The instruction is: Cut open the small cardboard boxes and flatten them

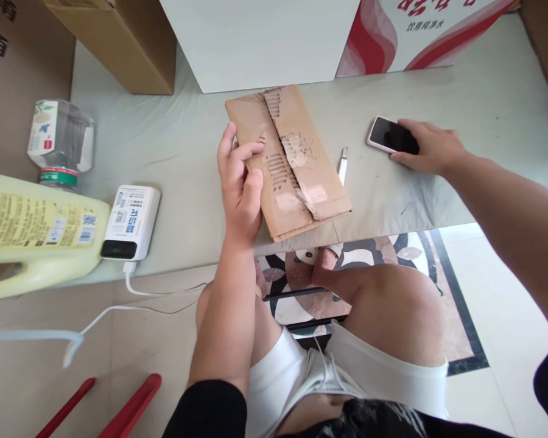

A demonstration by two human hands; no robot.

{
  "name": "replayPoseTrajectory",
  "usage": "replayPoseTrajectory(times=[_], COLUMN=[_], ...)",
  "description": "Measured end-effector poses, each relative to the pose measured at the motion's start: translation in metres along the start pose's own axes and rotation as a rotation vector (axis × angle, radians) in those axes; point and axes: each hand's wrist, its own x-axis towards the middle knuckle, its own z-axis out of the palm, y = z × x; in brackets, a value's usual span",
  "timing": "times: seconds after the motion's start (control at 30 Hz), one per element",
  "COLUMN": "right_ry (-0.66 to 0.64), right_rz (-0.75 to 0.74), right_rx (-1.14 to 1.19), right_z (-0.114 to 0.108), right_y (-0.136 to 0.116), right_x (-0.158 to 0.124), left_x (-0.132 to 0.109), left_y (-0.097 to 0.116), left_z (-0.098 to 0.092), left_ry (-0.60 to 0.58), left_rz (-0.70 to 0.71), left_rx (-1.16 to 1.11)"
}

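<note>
A flat cardboard box (308, 176) lies tilted on the covered surface, its top torn along a seam with bare corrugation showing. My left hand (242, 182) grips its left edge, one finger and the thumb over the top and the lower fingers partly hidden. To the right, my right hand (427, 146) is closed around the right end of a smartphone (390, 134) with a dark screen and pale edge. Between the box and the phone rests a small white utility knife (343, 165), its blade end pointing away from me and its lower end close to the box.
On the left are a white power bank (134, 219) with a plugged-in cable (141, 292), a yellow jug (41, 237) and a clear plastic bottle (68, 137). A brown carton (132, 45), a white box (260, 42) and a red-and-white carton (406, 36) line the back.
</note>
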Motion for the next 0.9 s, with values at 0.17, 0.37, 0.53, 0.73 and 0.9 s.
replayPoseTrajectory(times=[0.17, 0.37, 0.53, 0.73, 0.9], right_ry=[0.047, -0.047, -0.194, -0.029, 0.218], right_rz=[0.058, 0.020, -0.084, -0.064, -0.072], right_rx=[0.132, 0.120, 0.042, 0.380, 1.106], right_z=[0.003, -0.001, -0.001, 0.003, -0.007], right_y=[-0.010, -0.084, -0.147, -0.158, -0.160], right_x=[-0.002, -0.038, -0.063, -0.056, -0.069], left_x=[0.000, 0.000, 0.001, 0.000, 0.000], left_y=[0.000, 0.002, 0.003, 0.004, 0.007], left_z=[-0.001, -0.001, 0.000, 0.001, 0.000], left_ry=[-0.016, -0.033, 0.011, 0.018, 0.002], left_rz=[0.008, -0.008, -0.029, -0.046, -0.036], left_rx=[0.009, 0.007, -0.012, -0.022, -0.017])
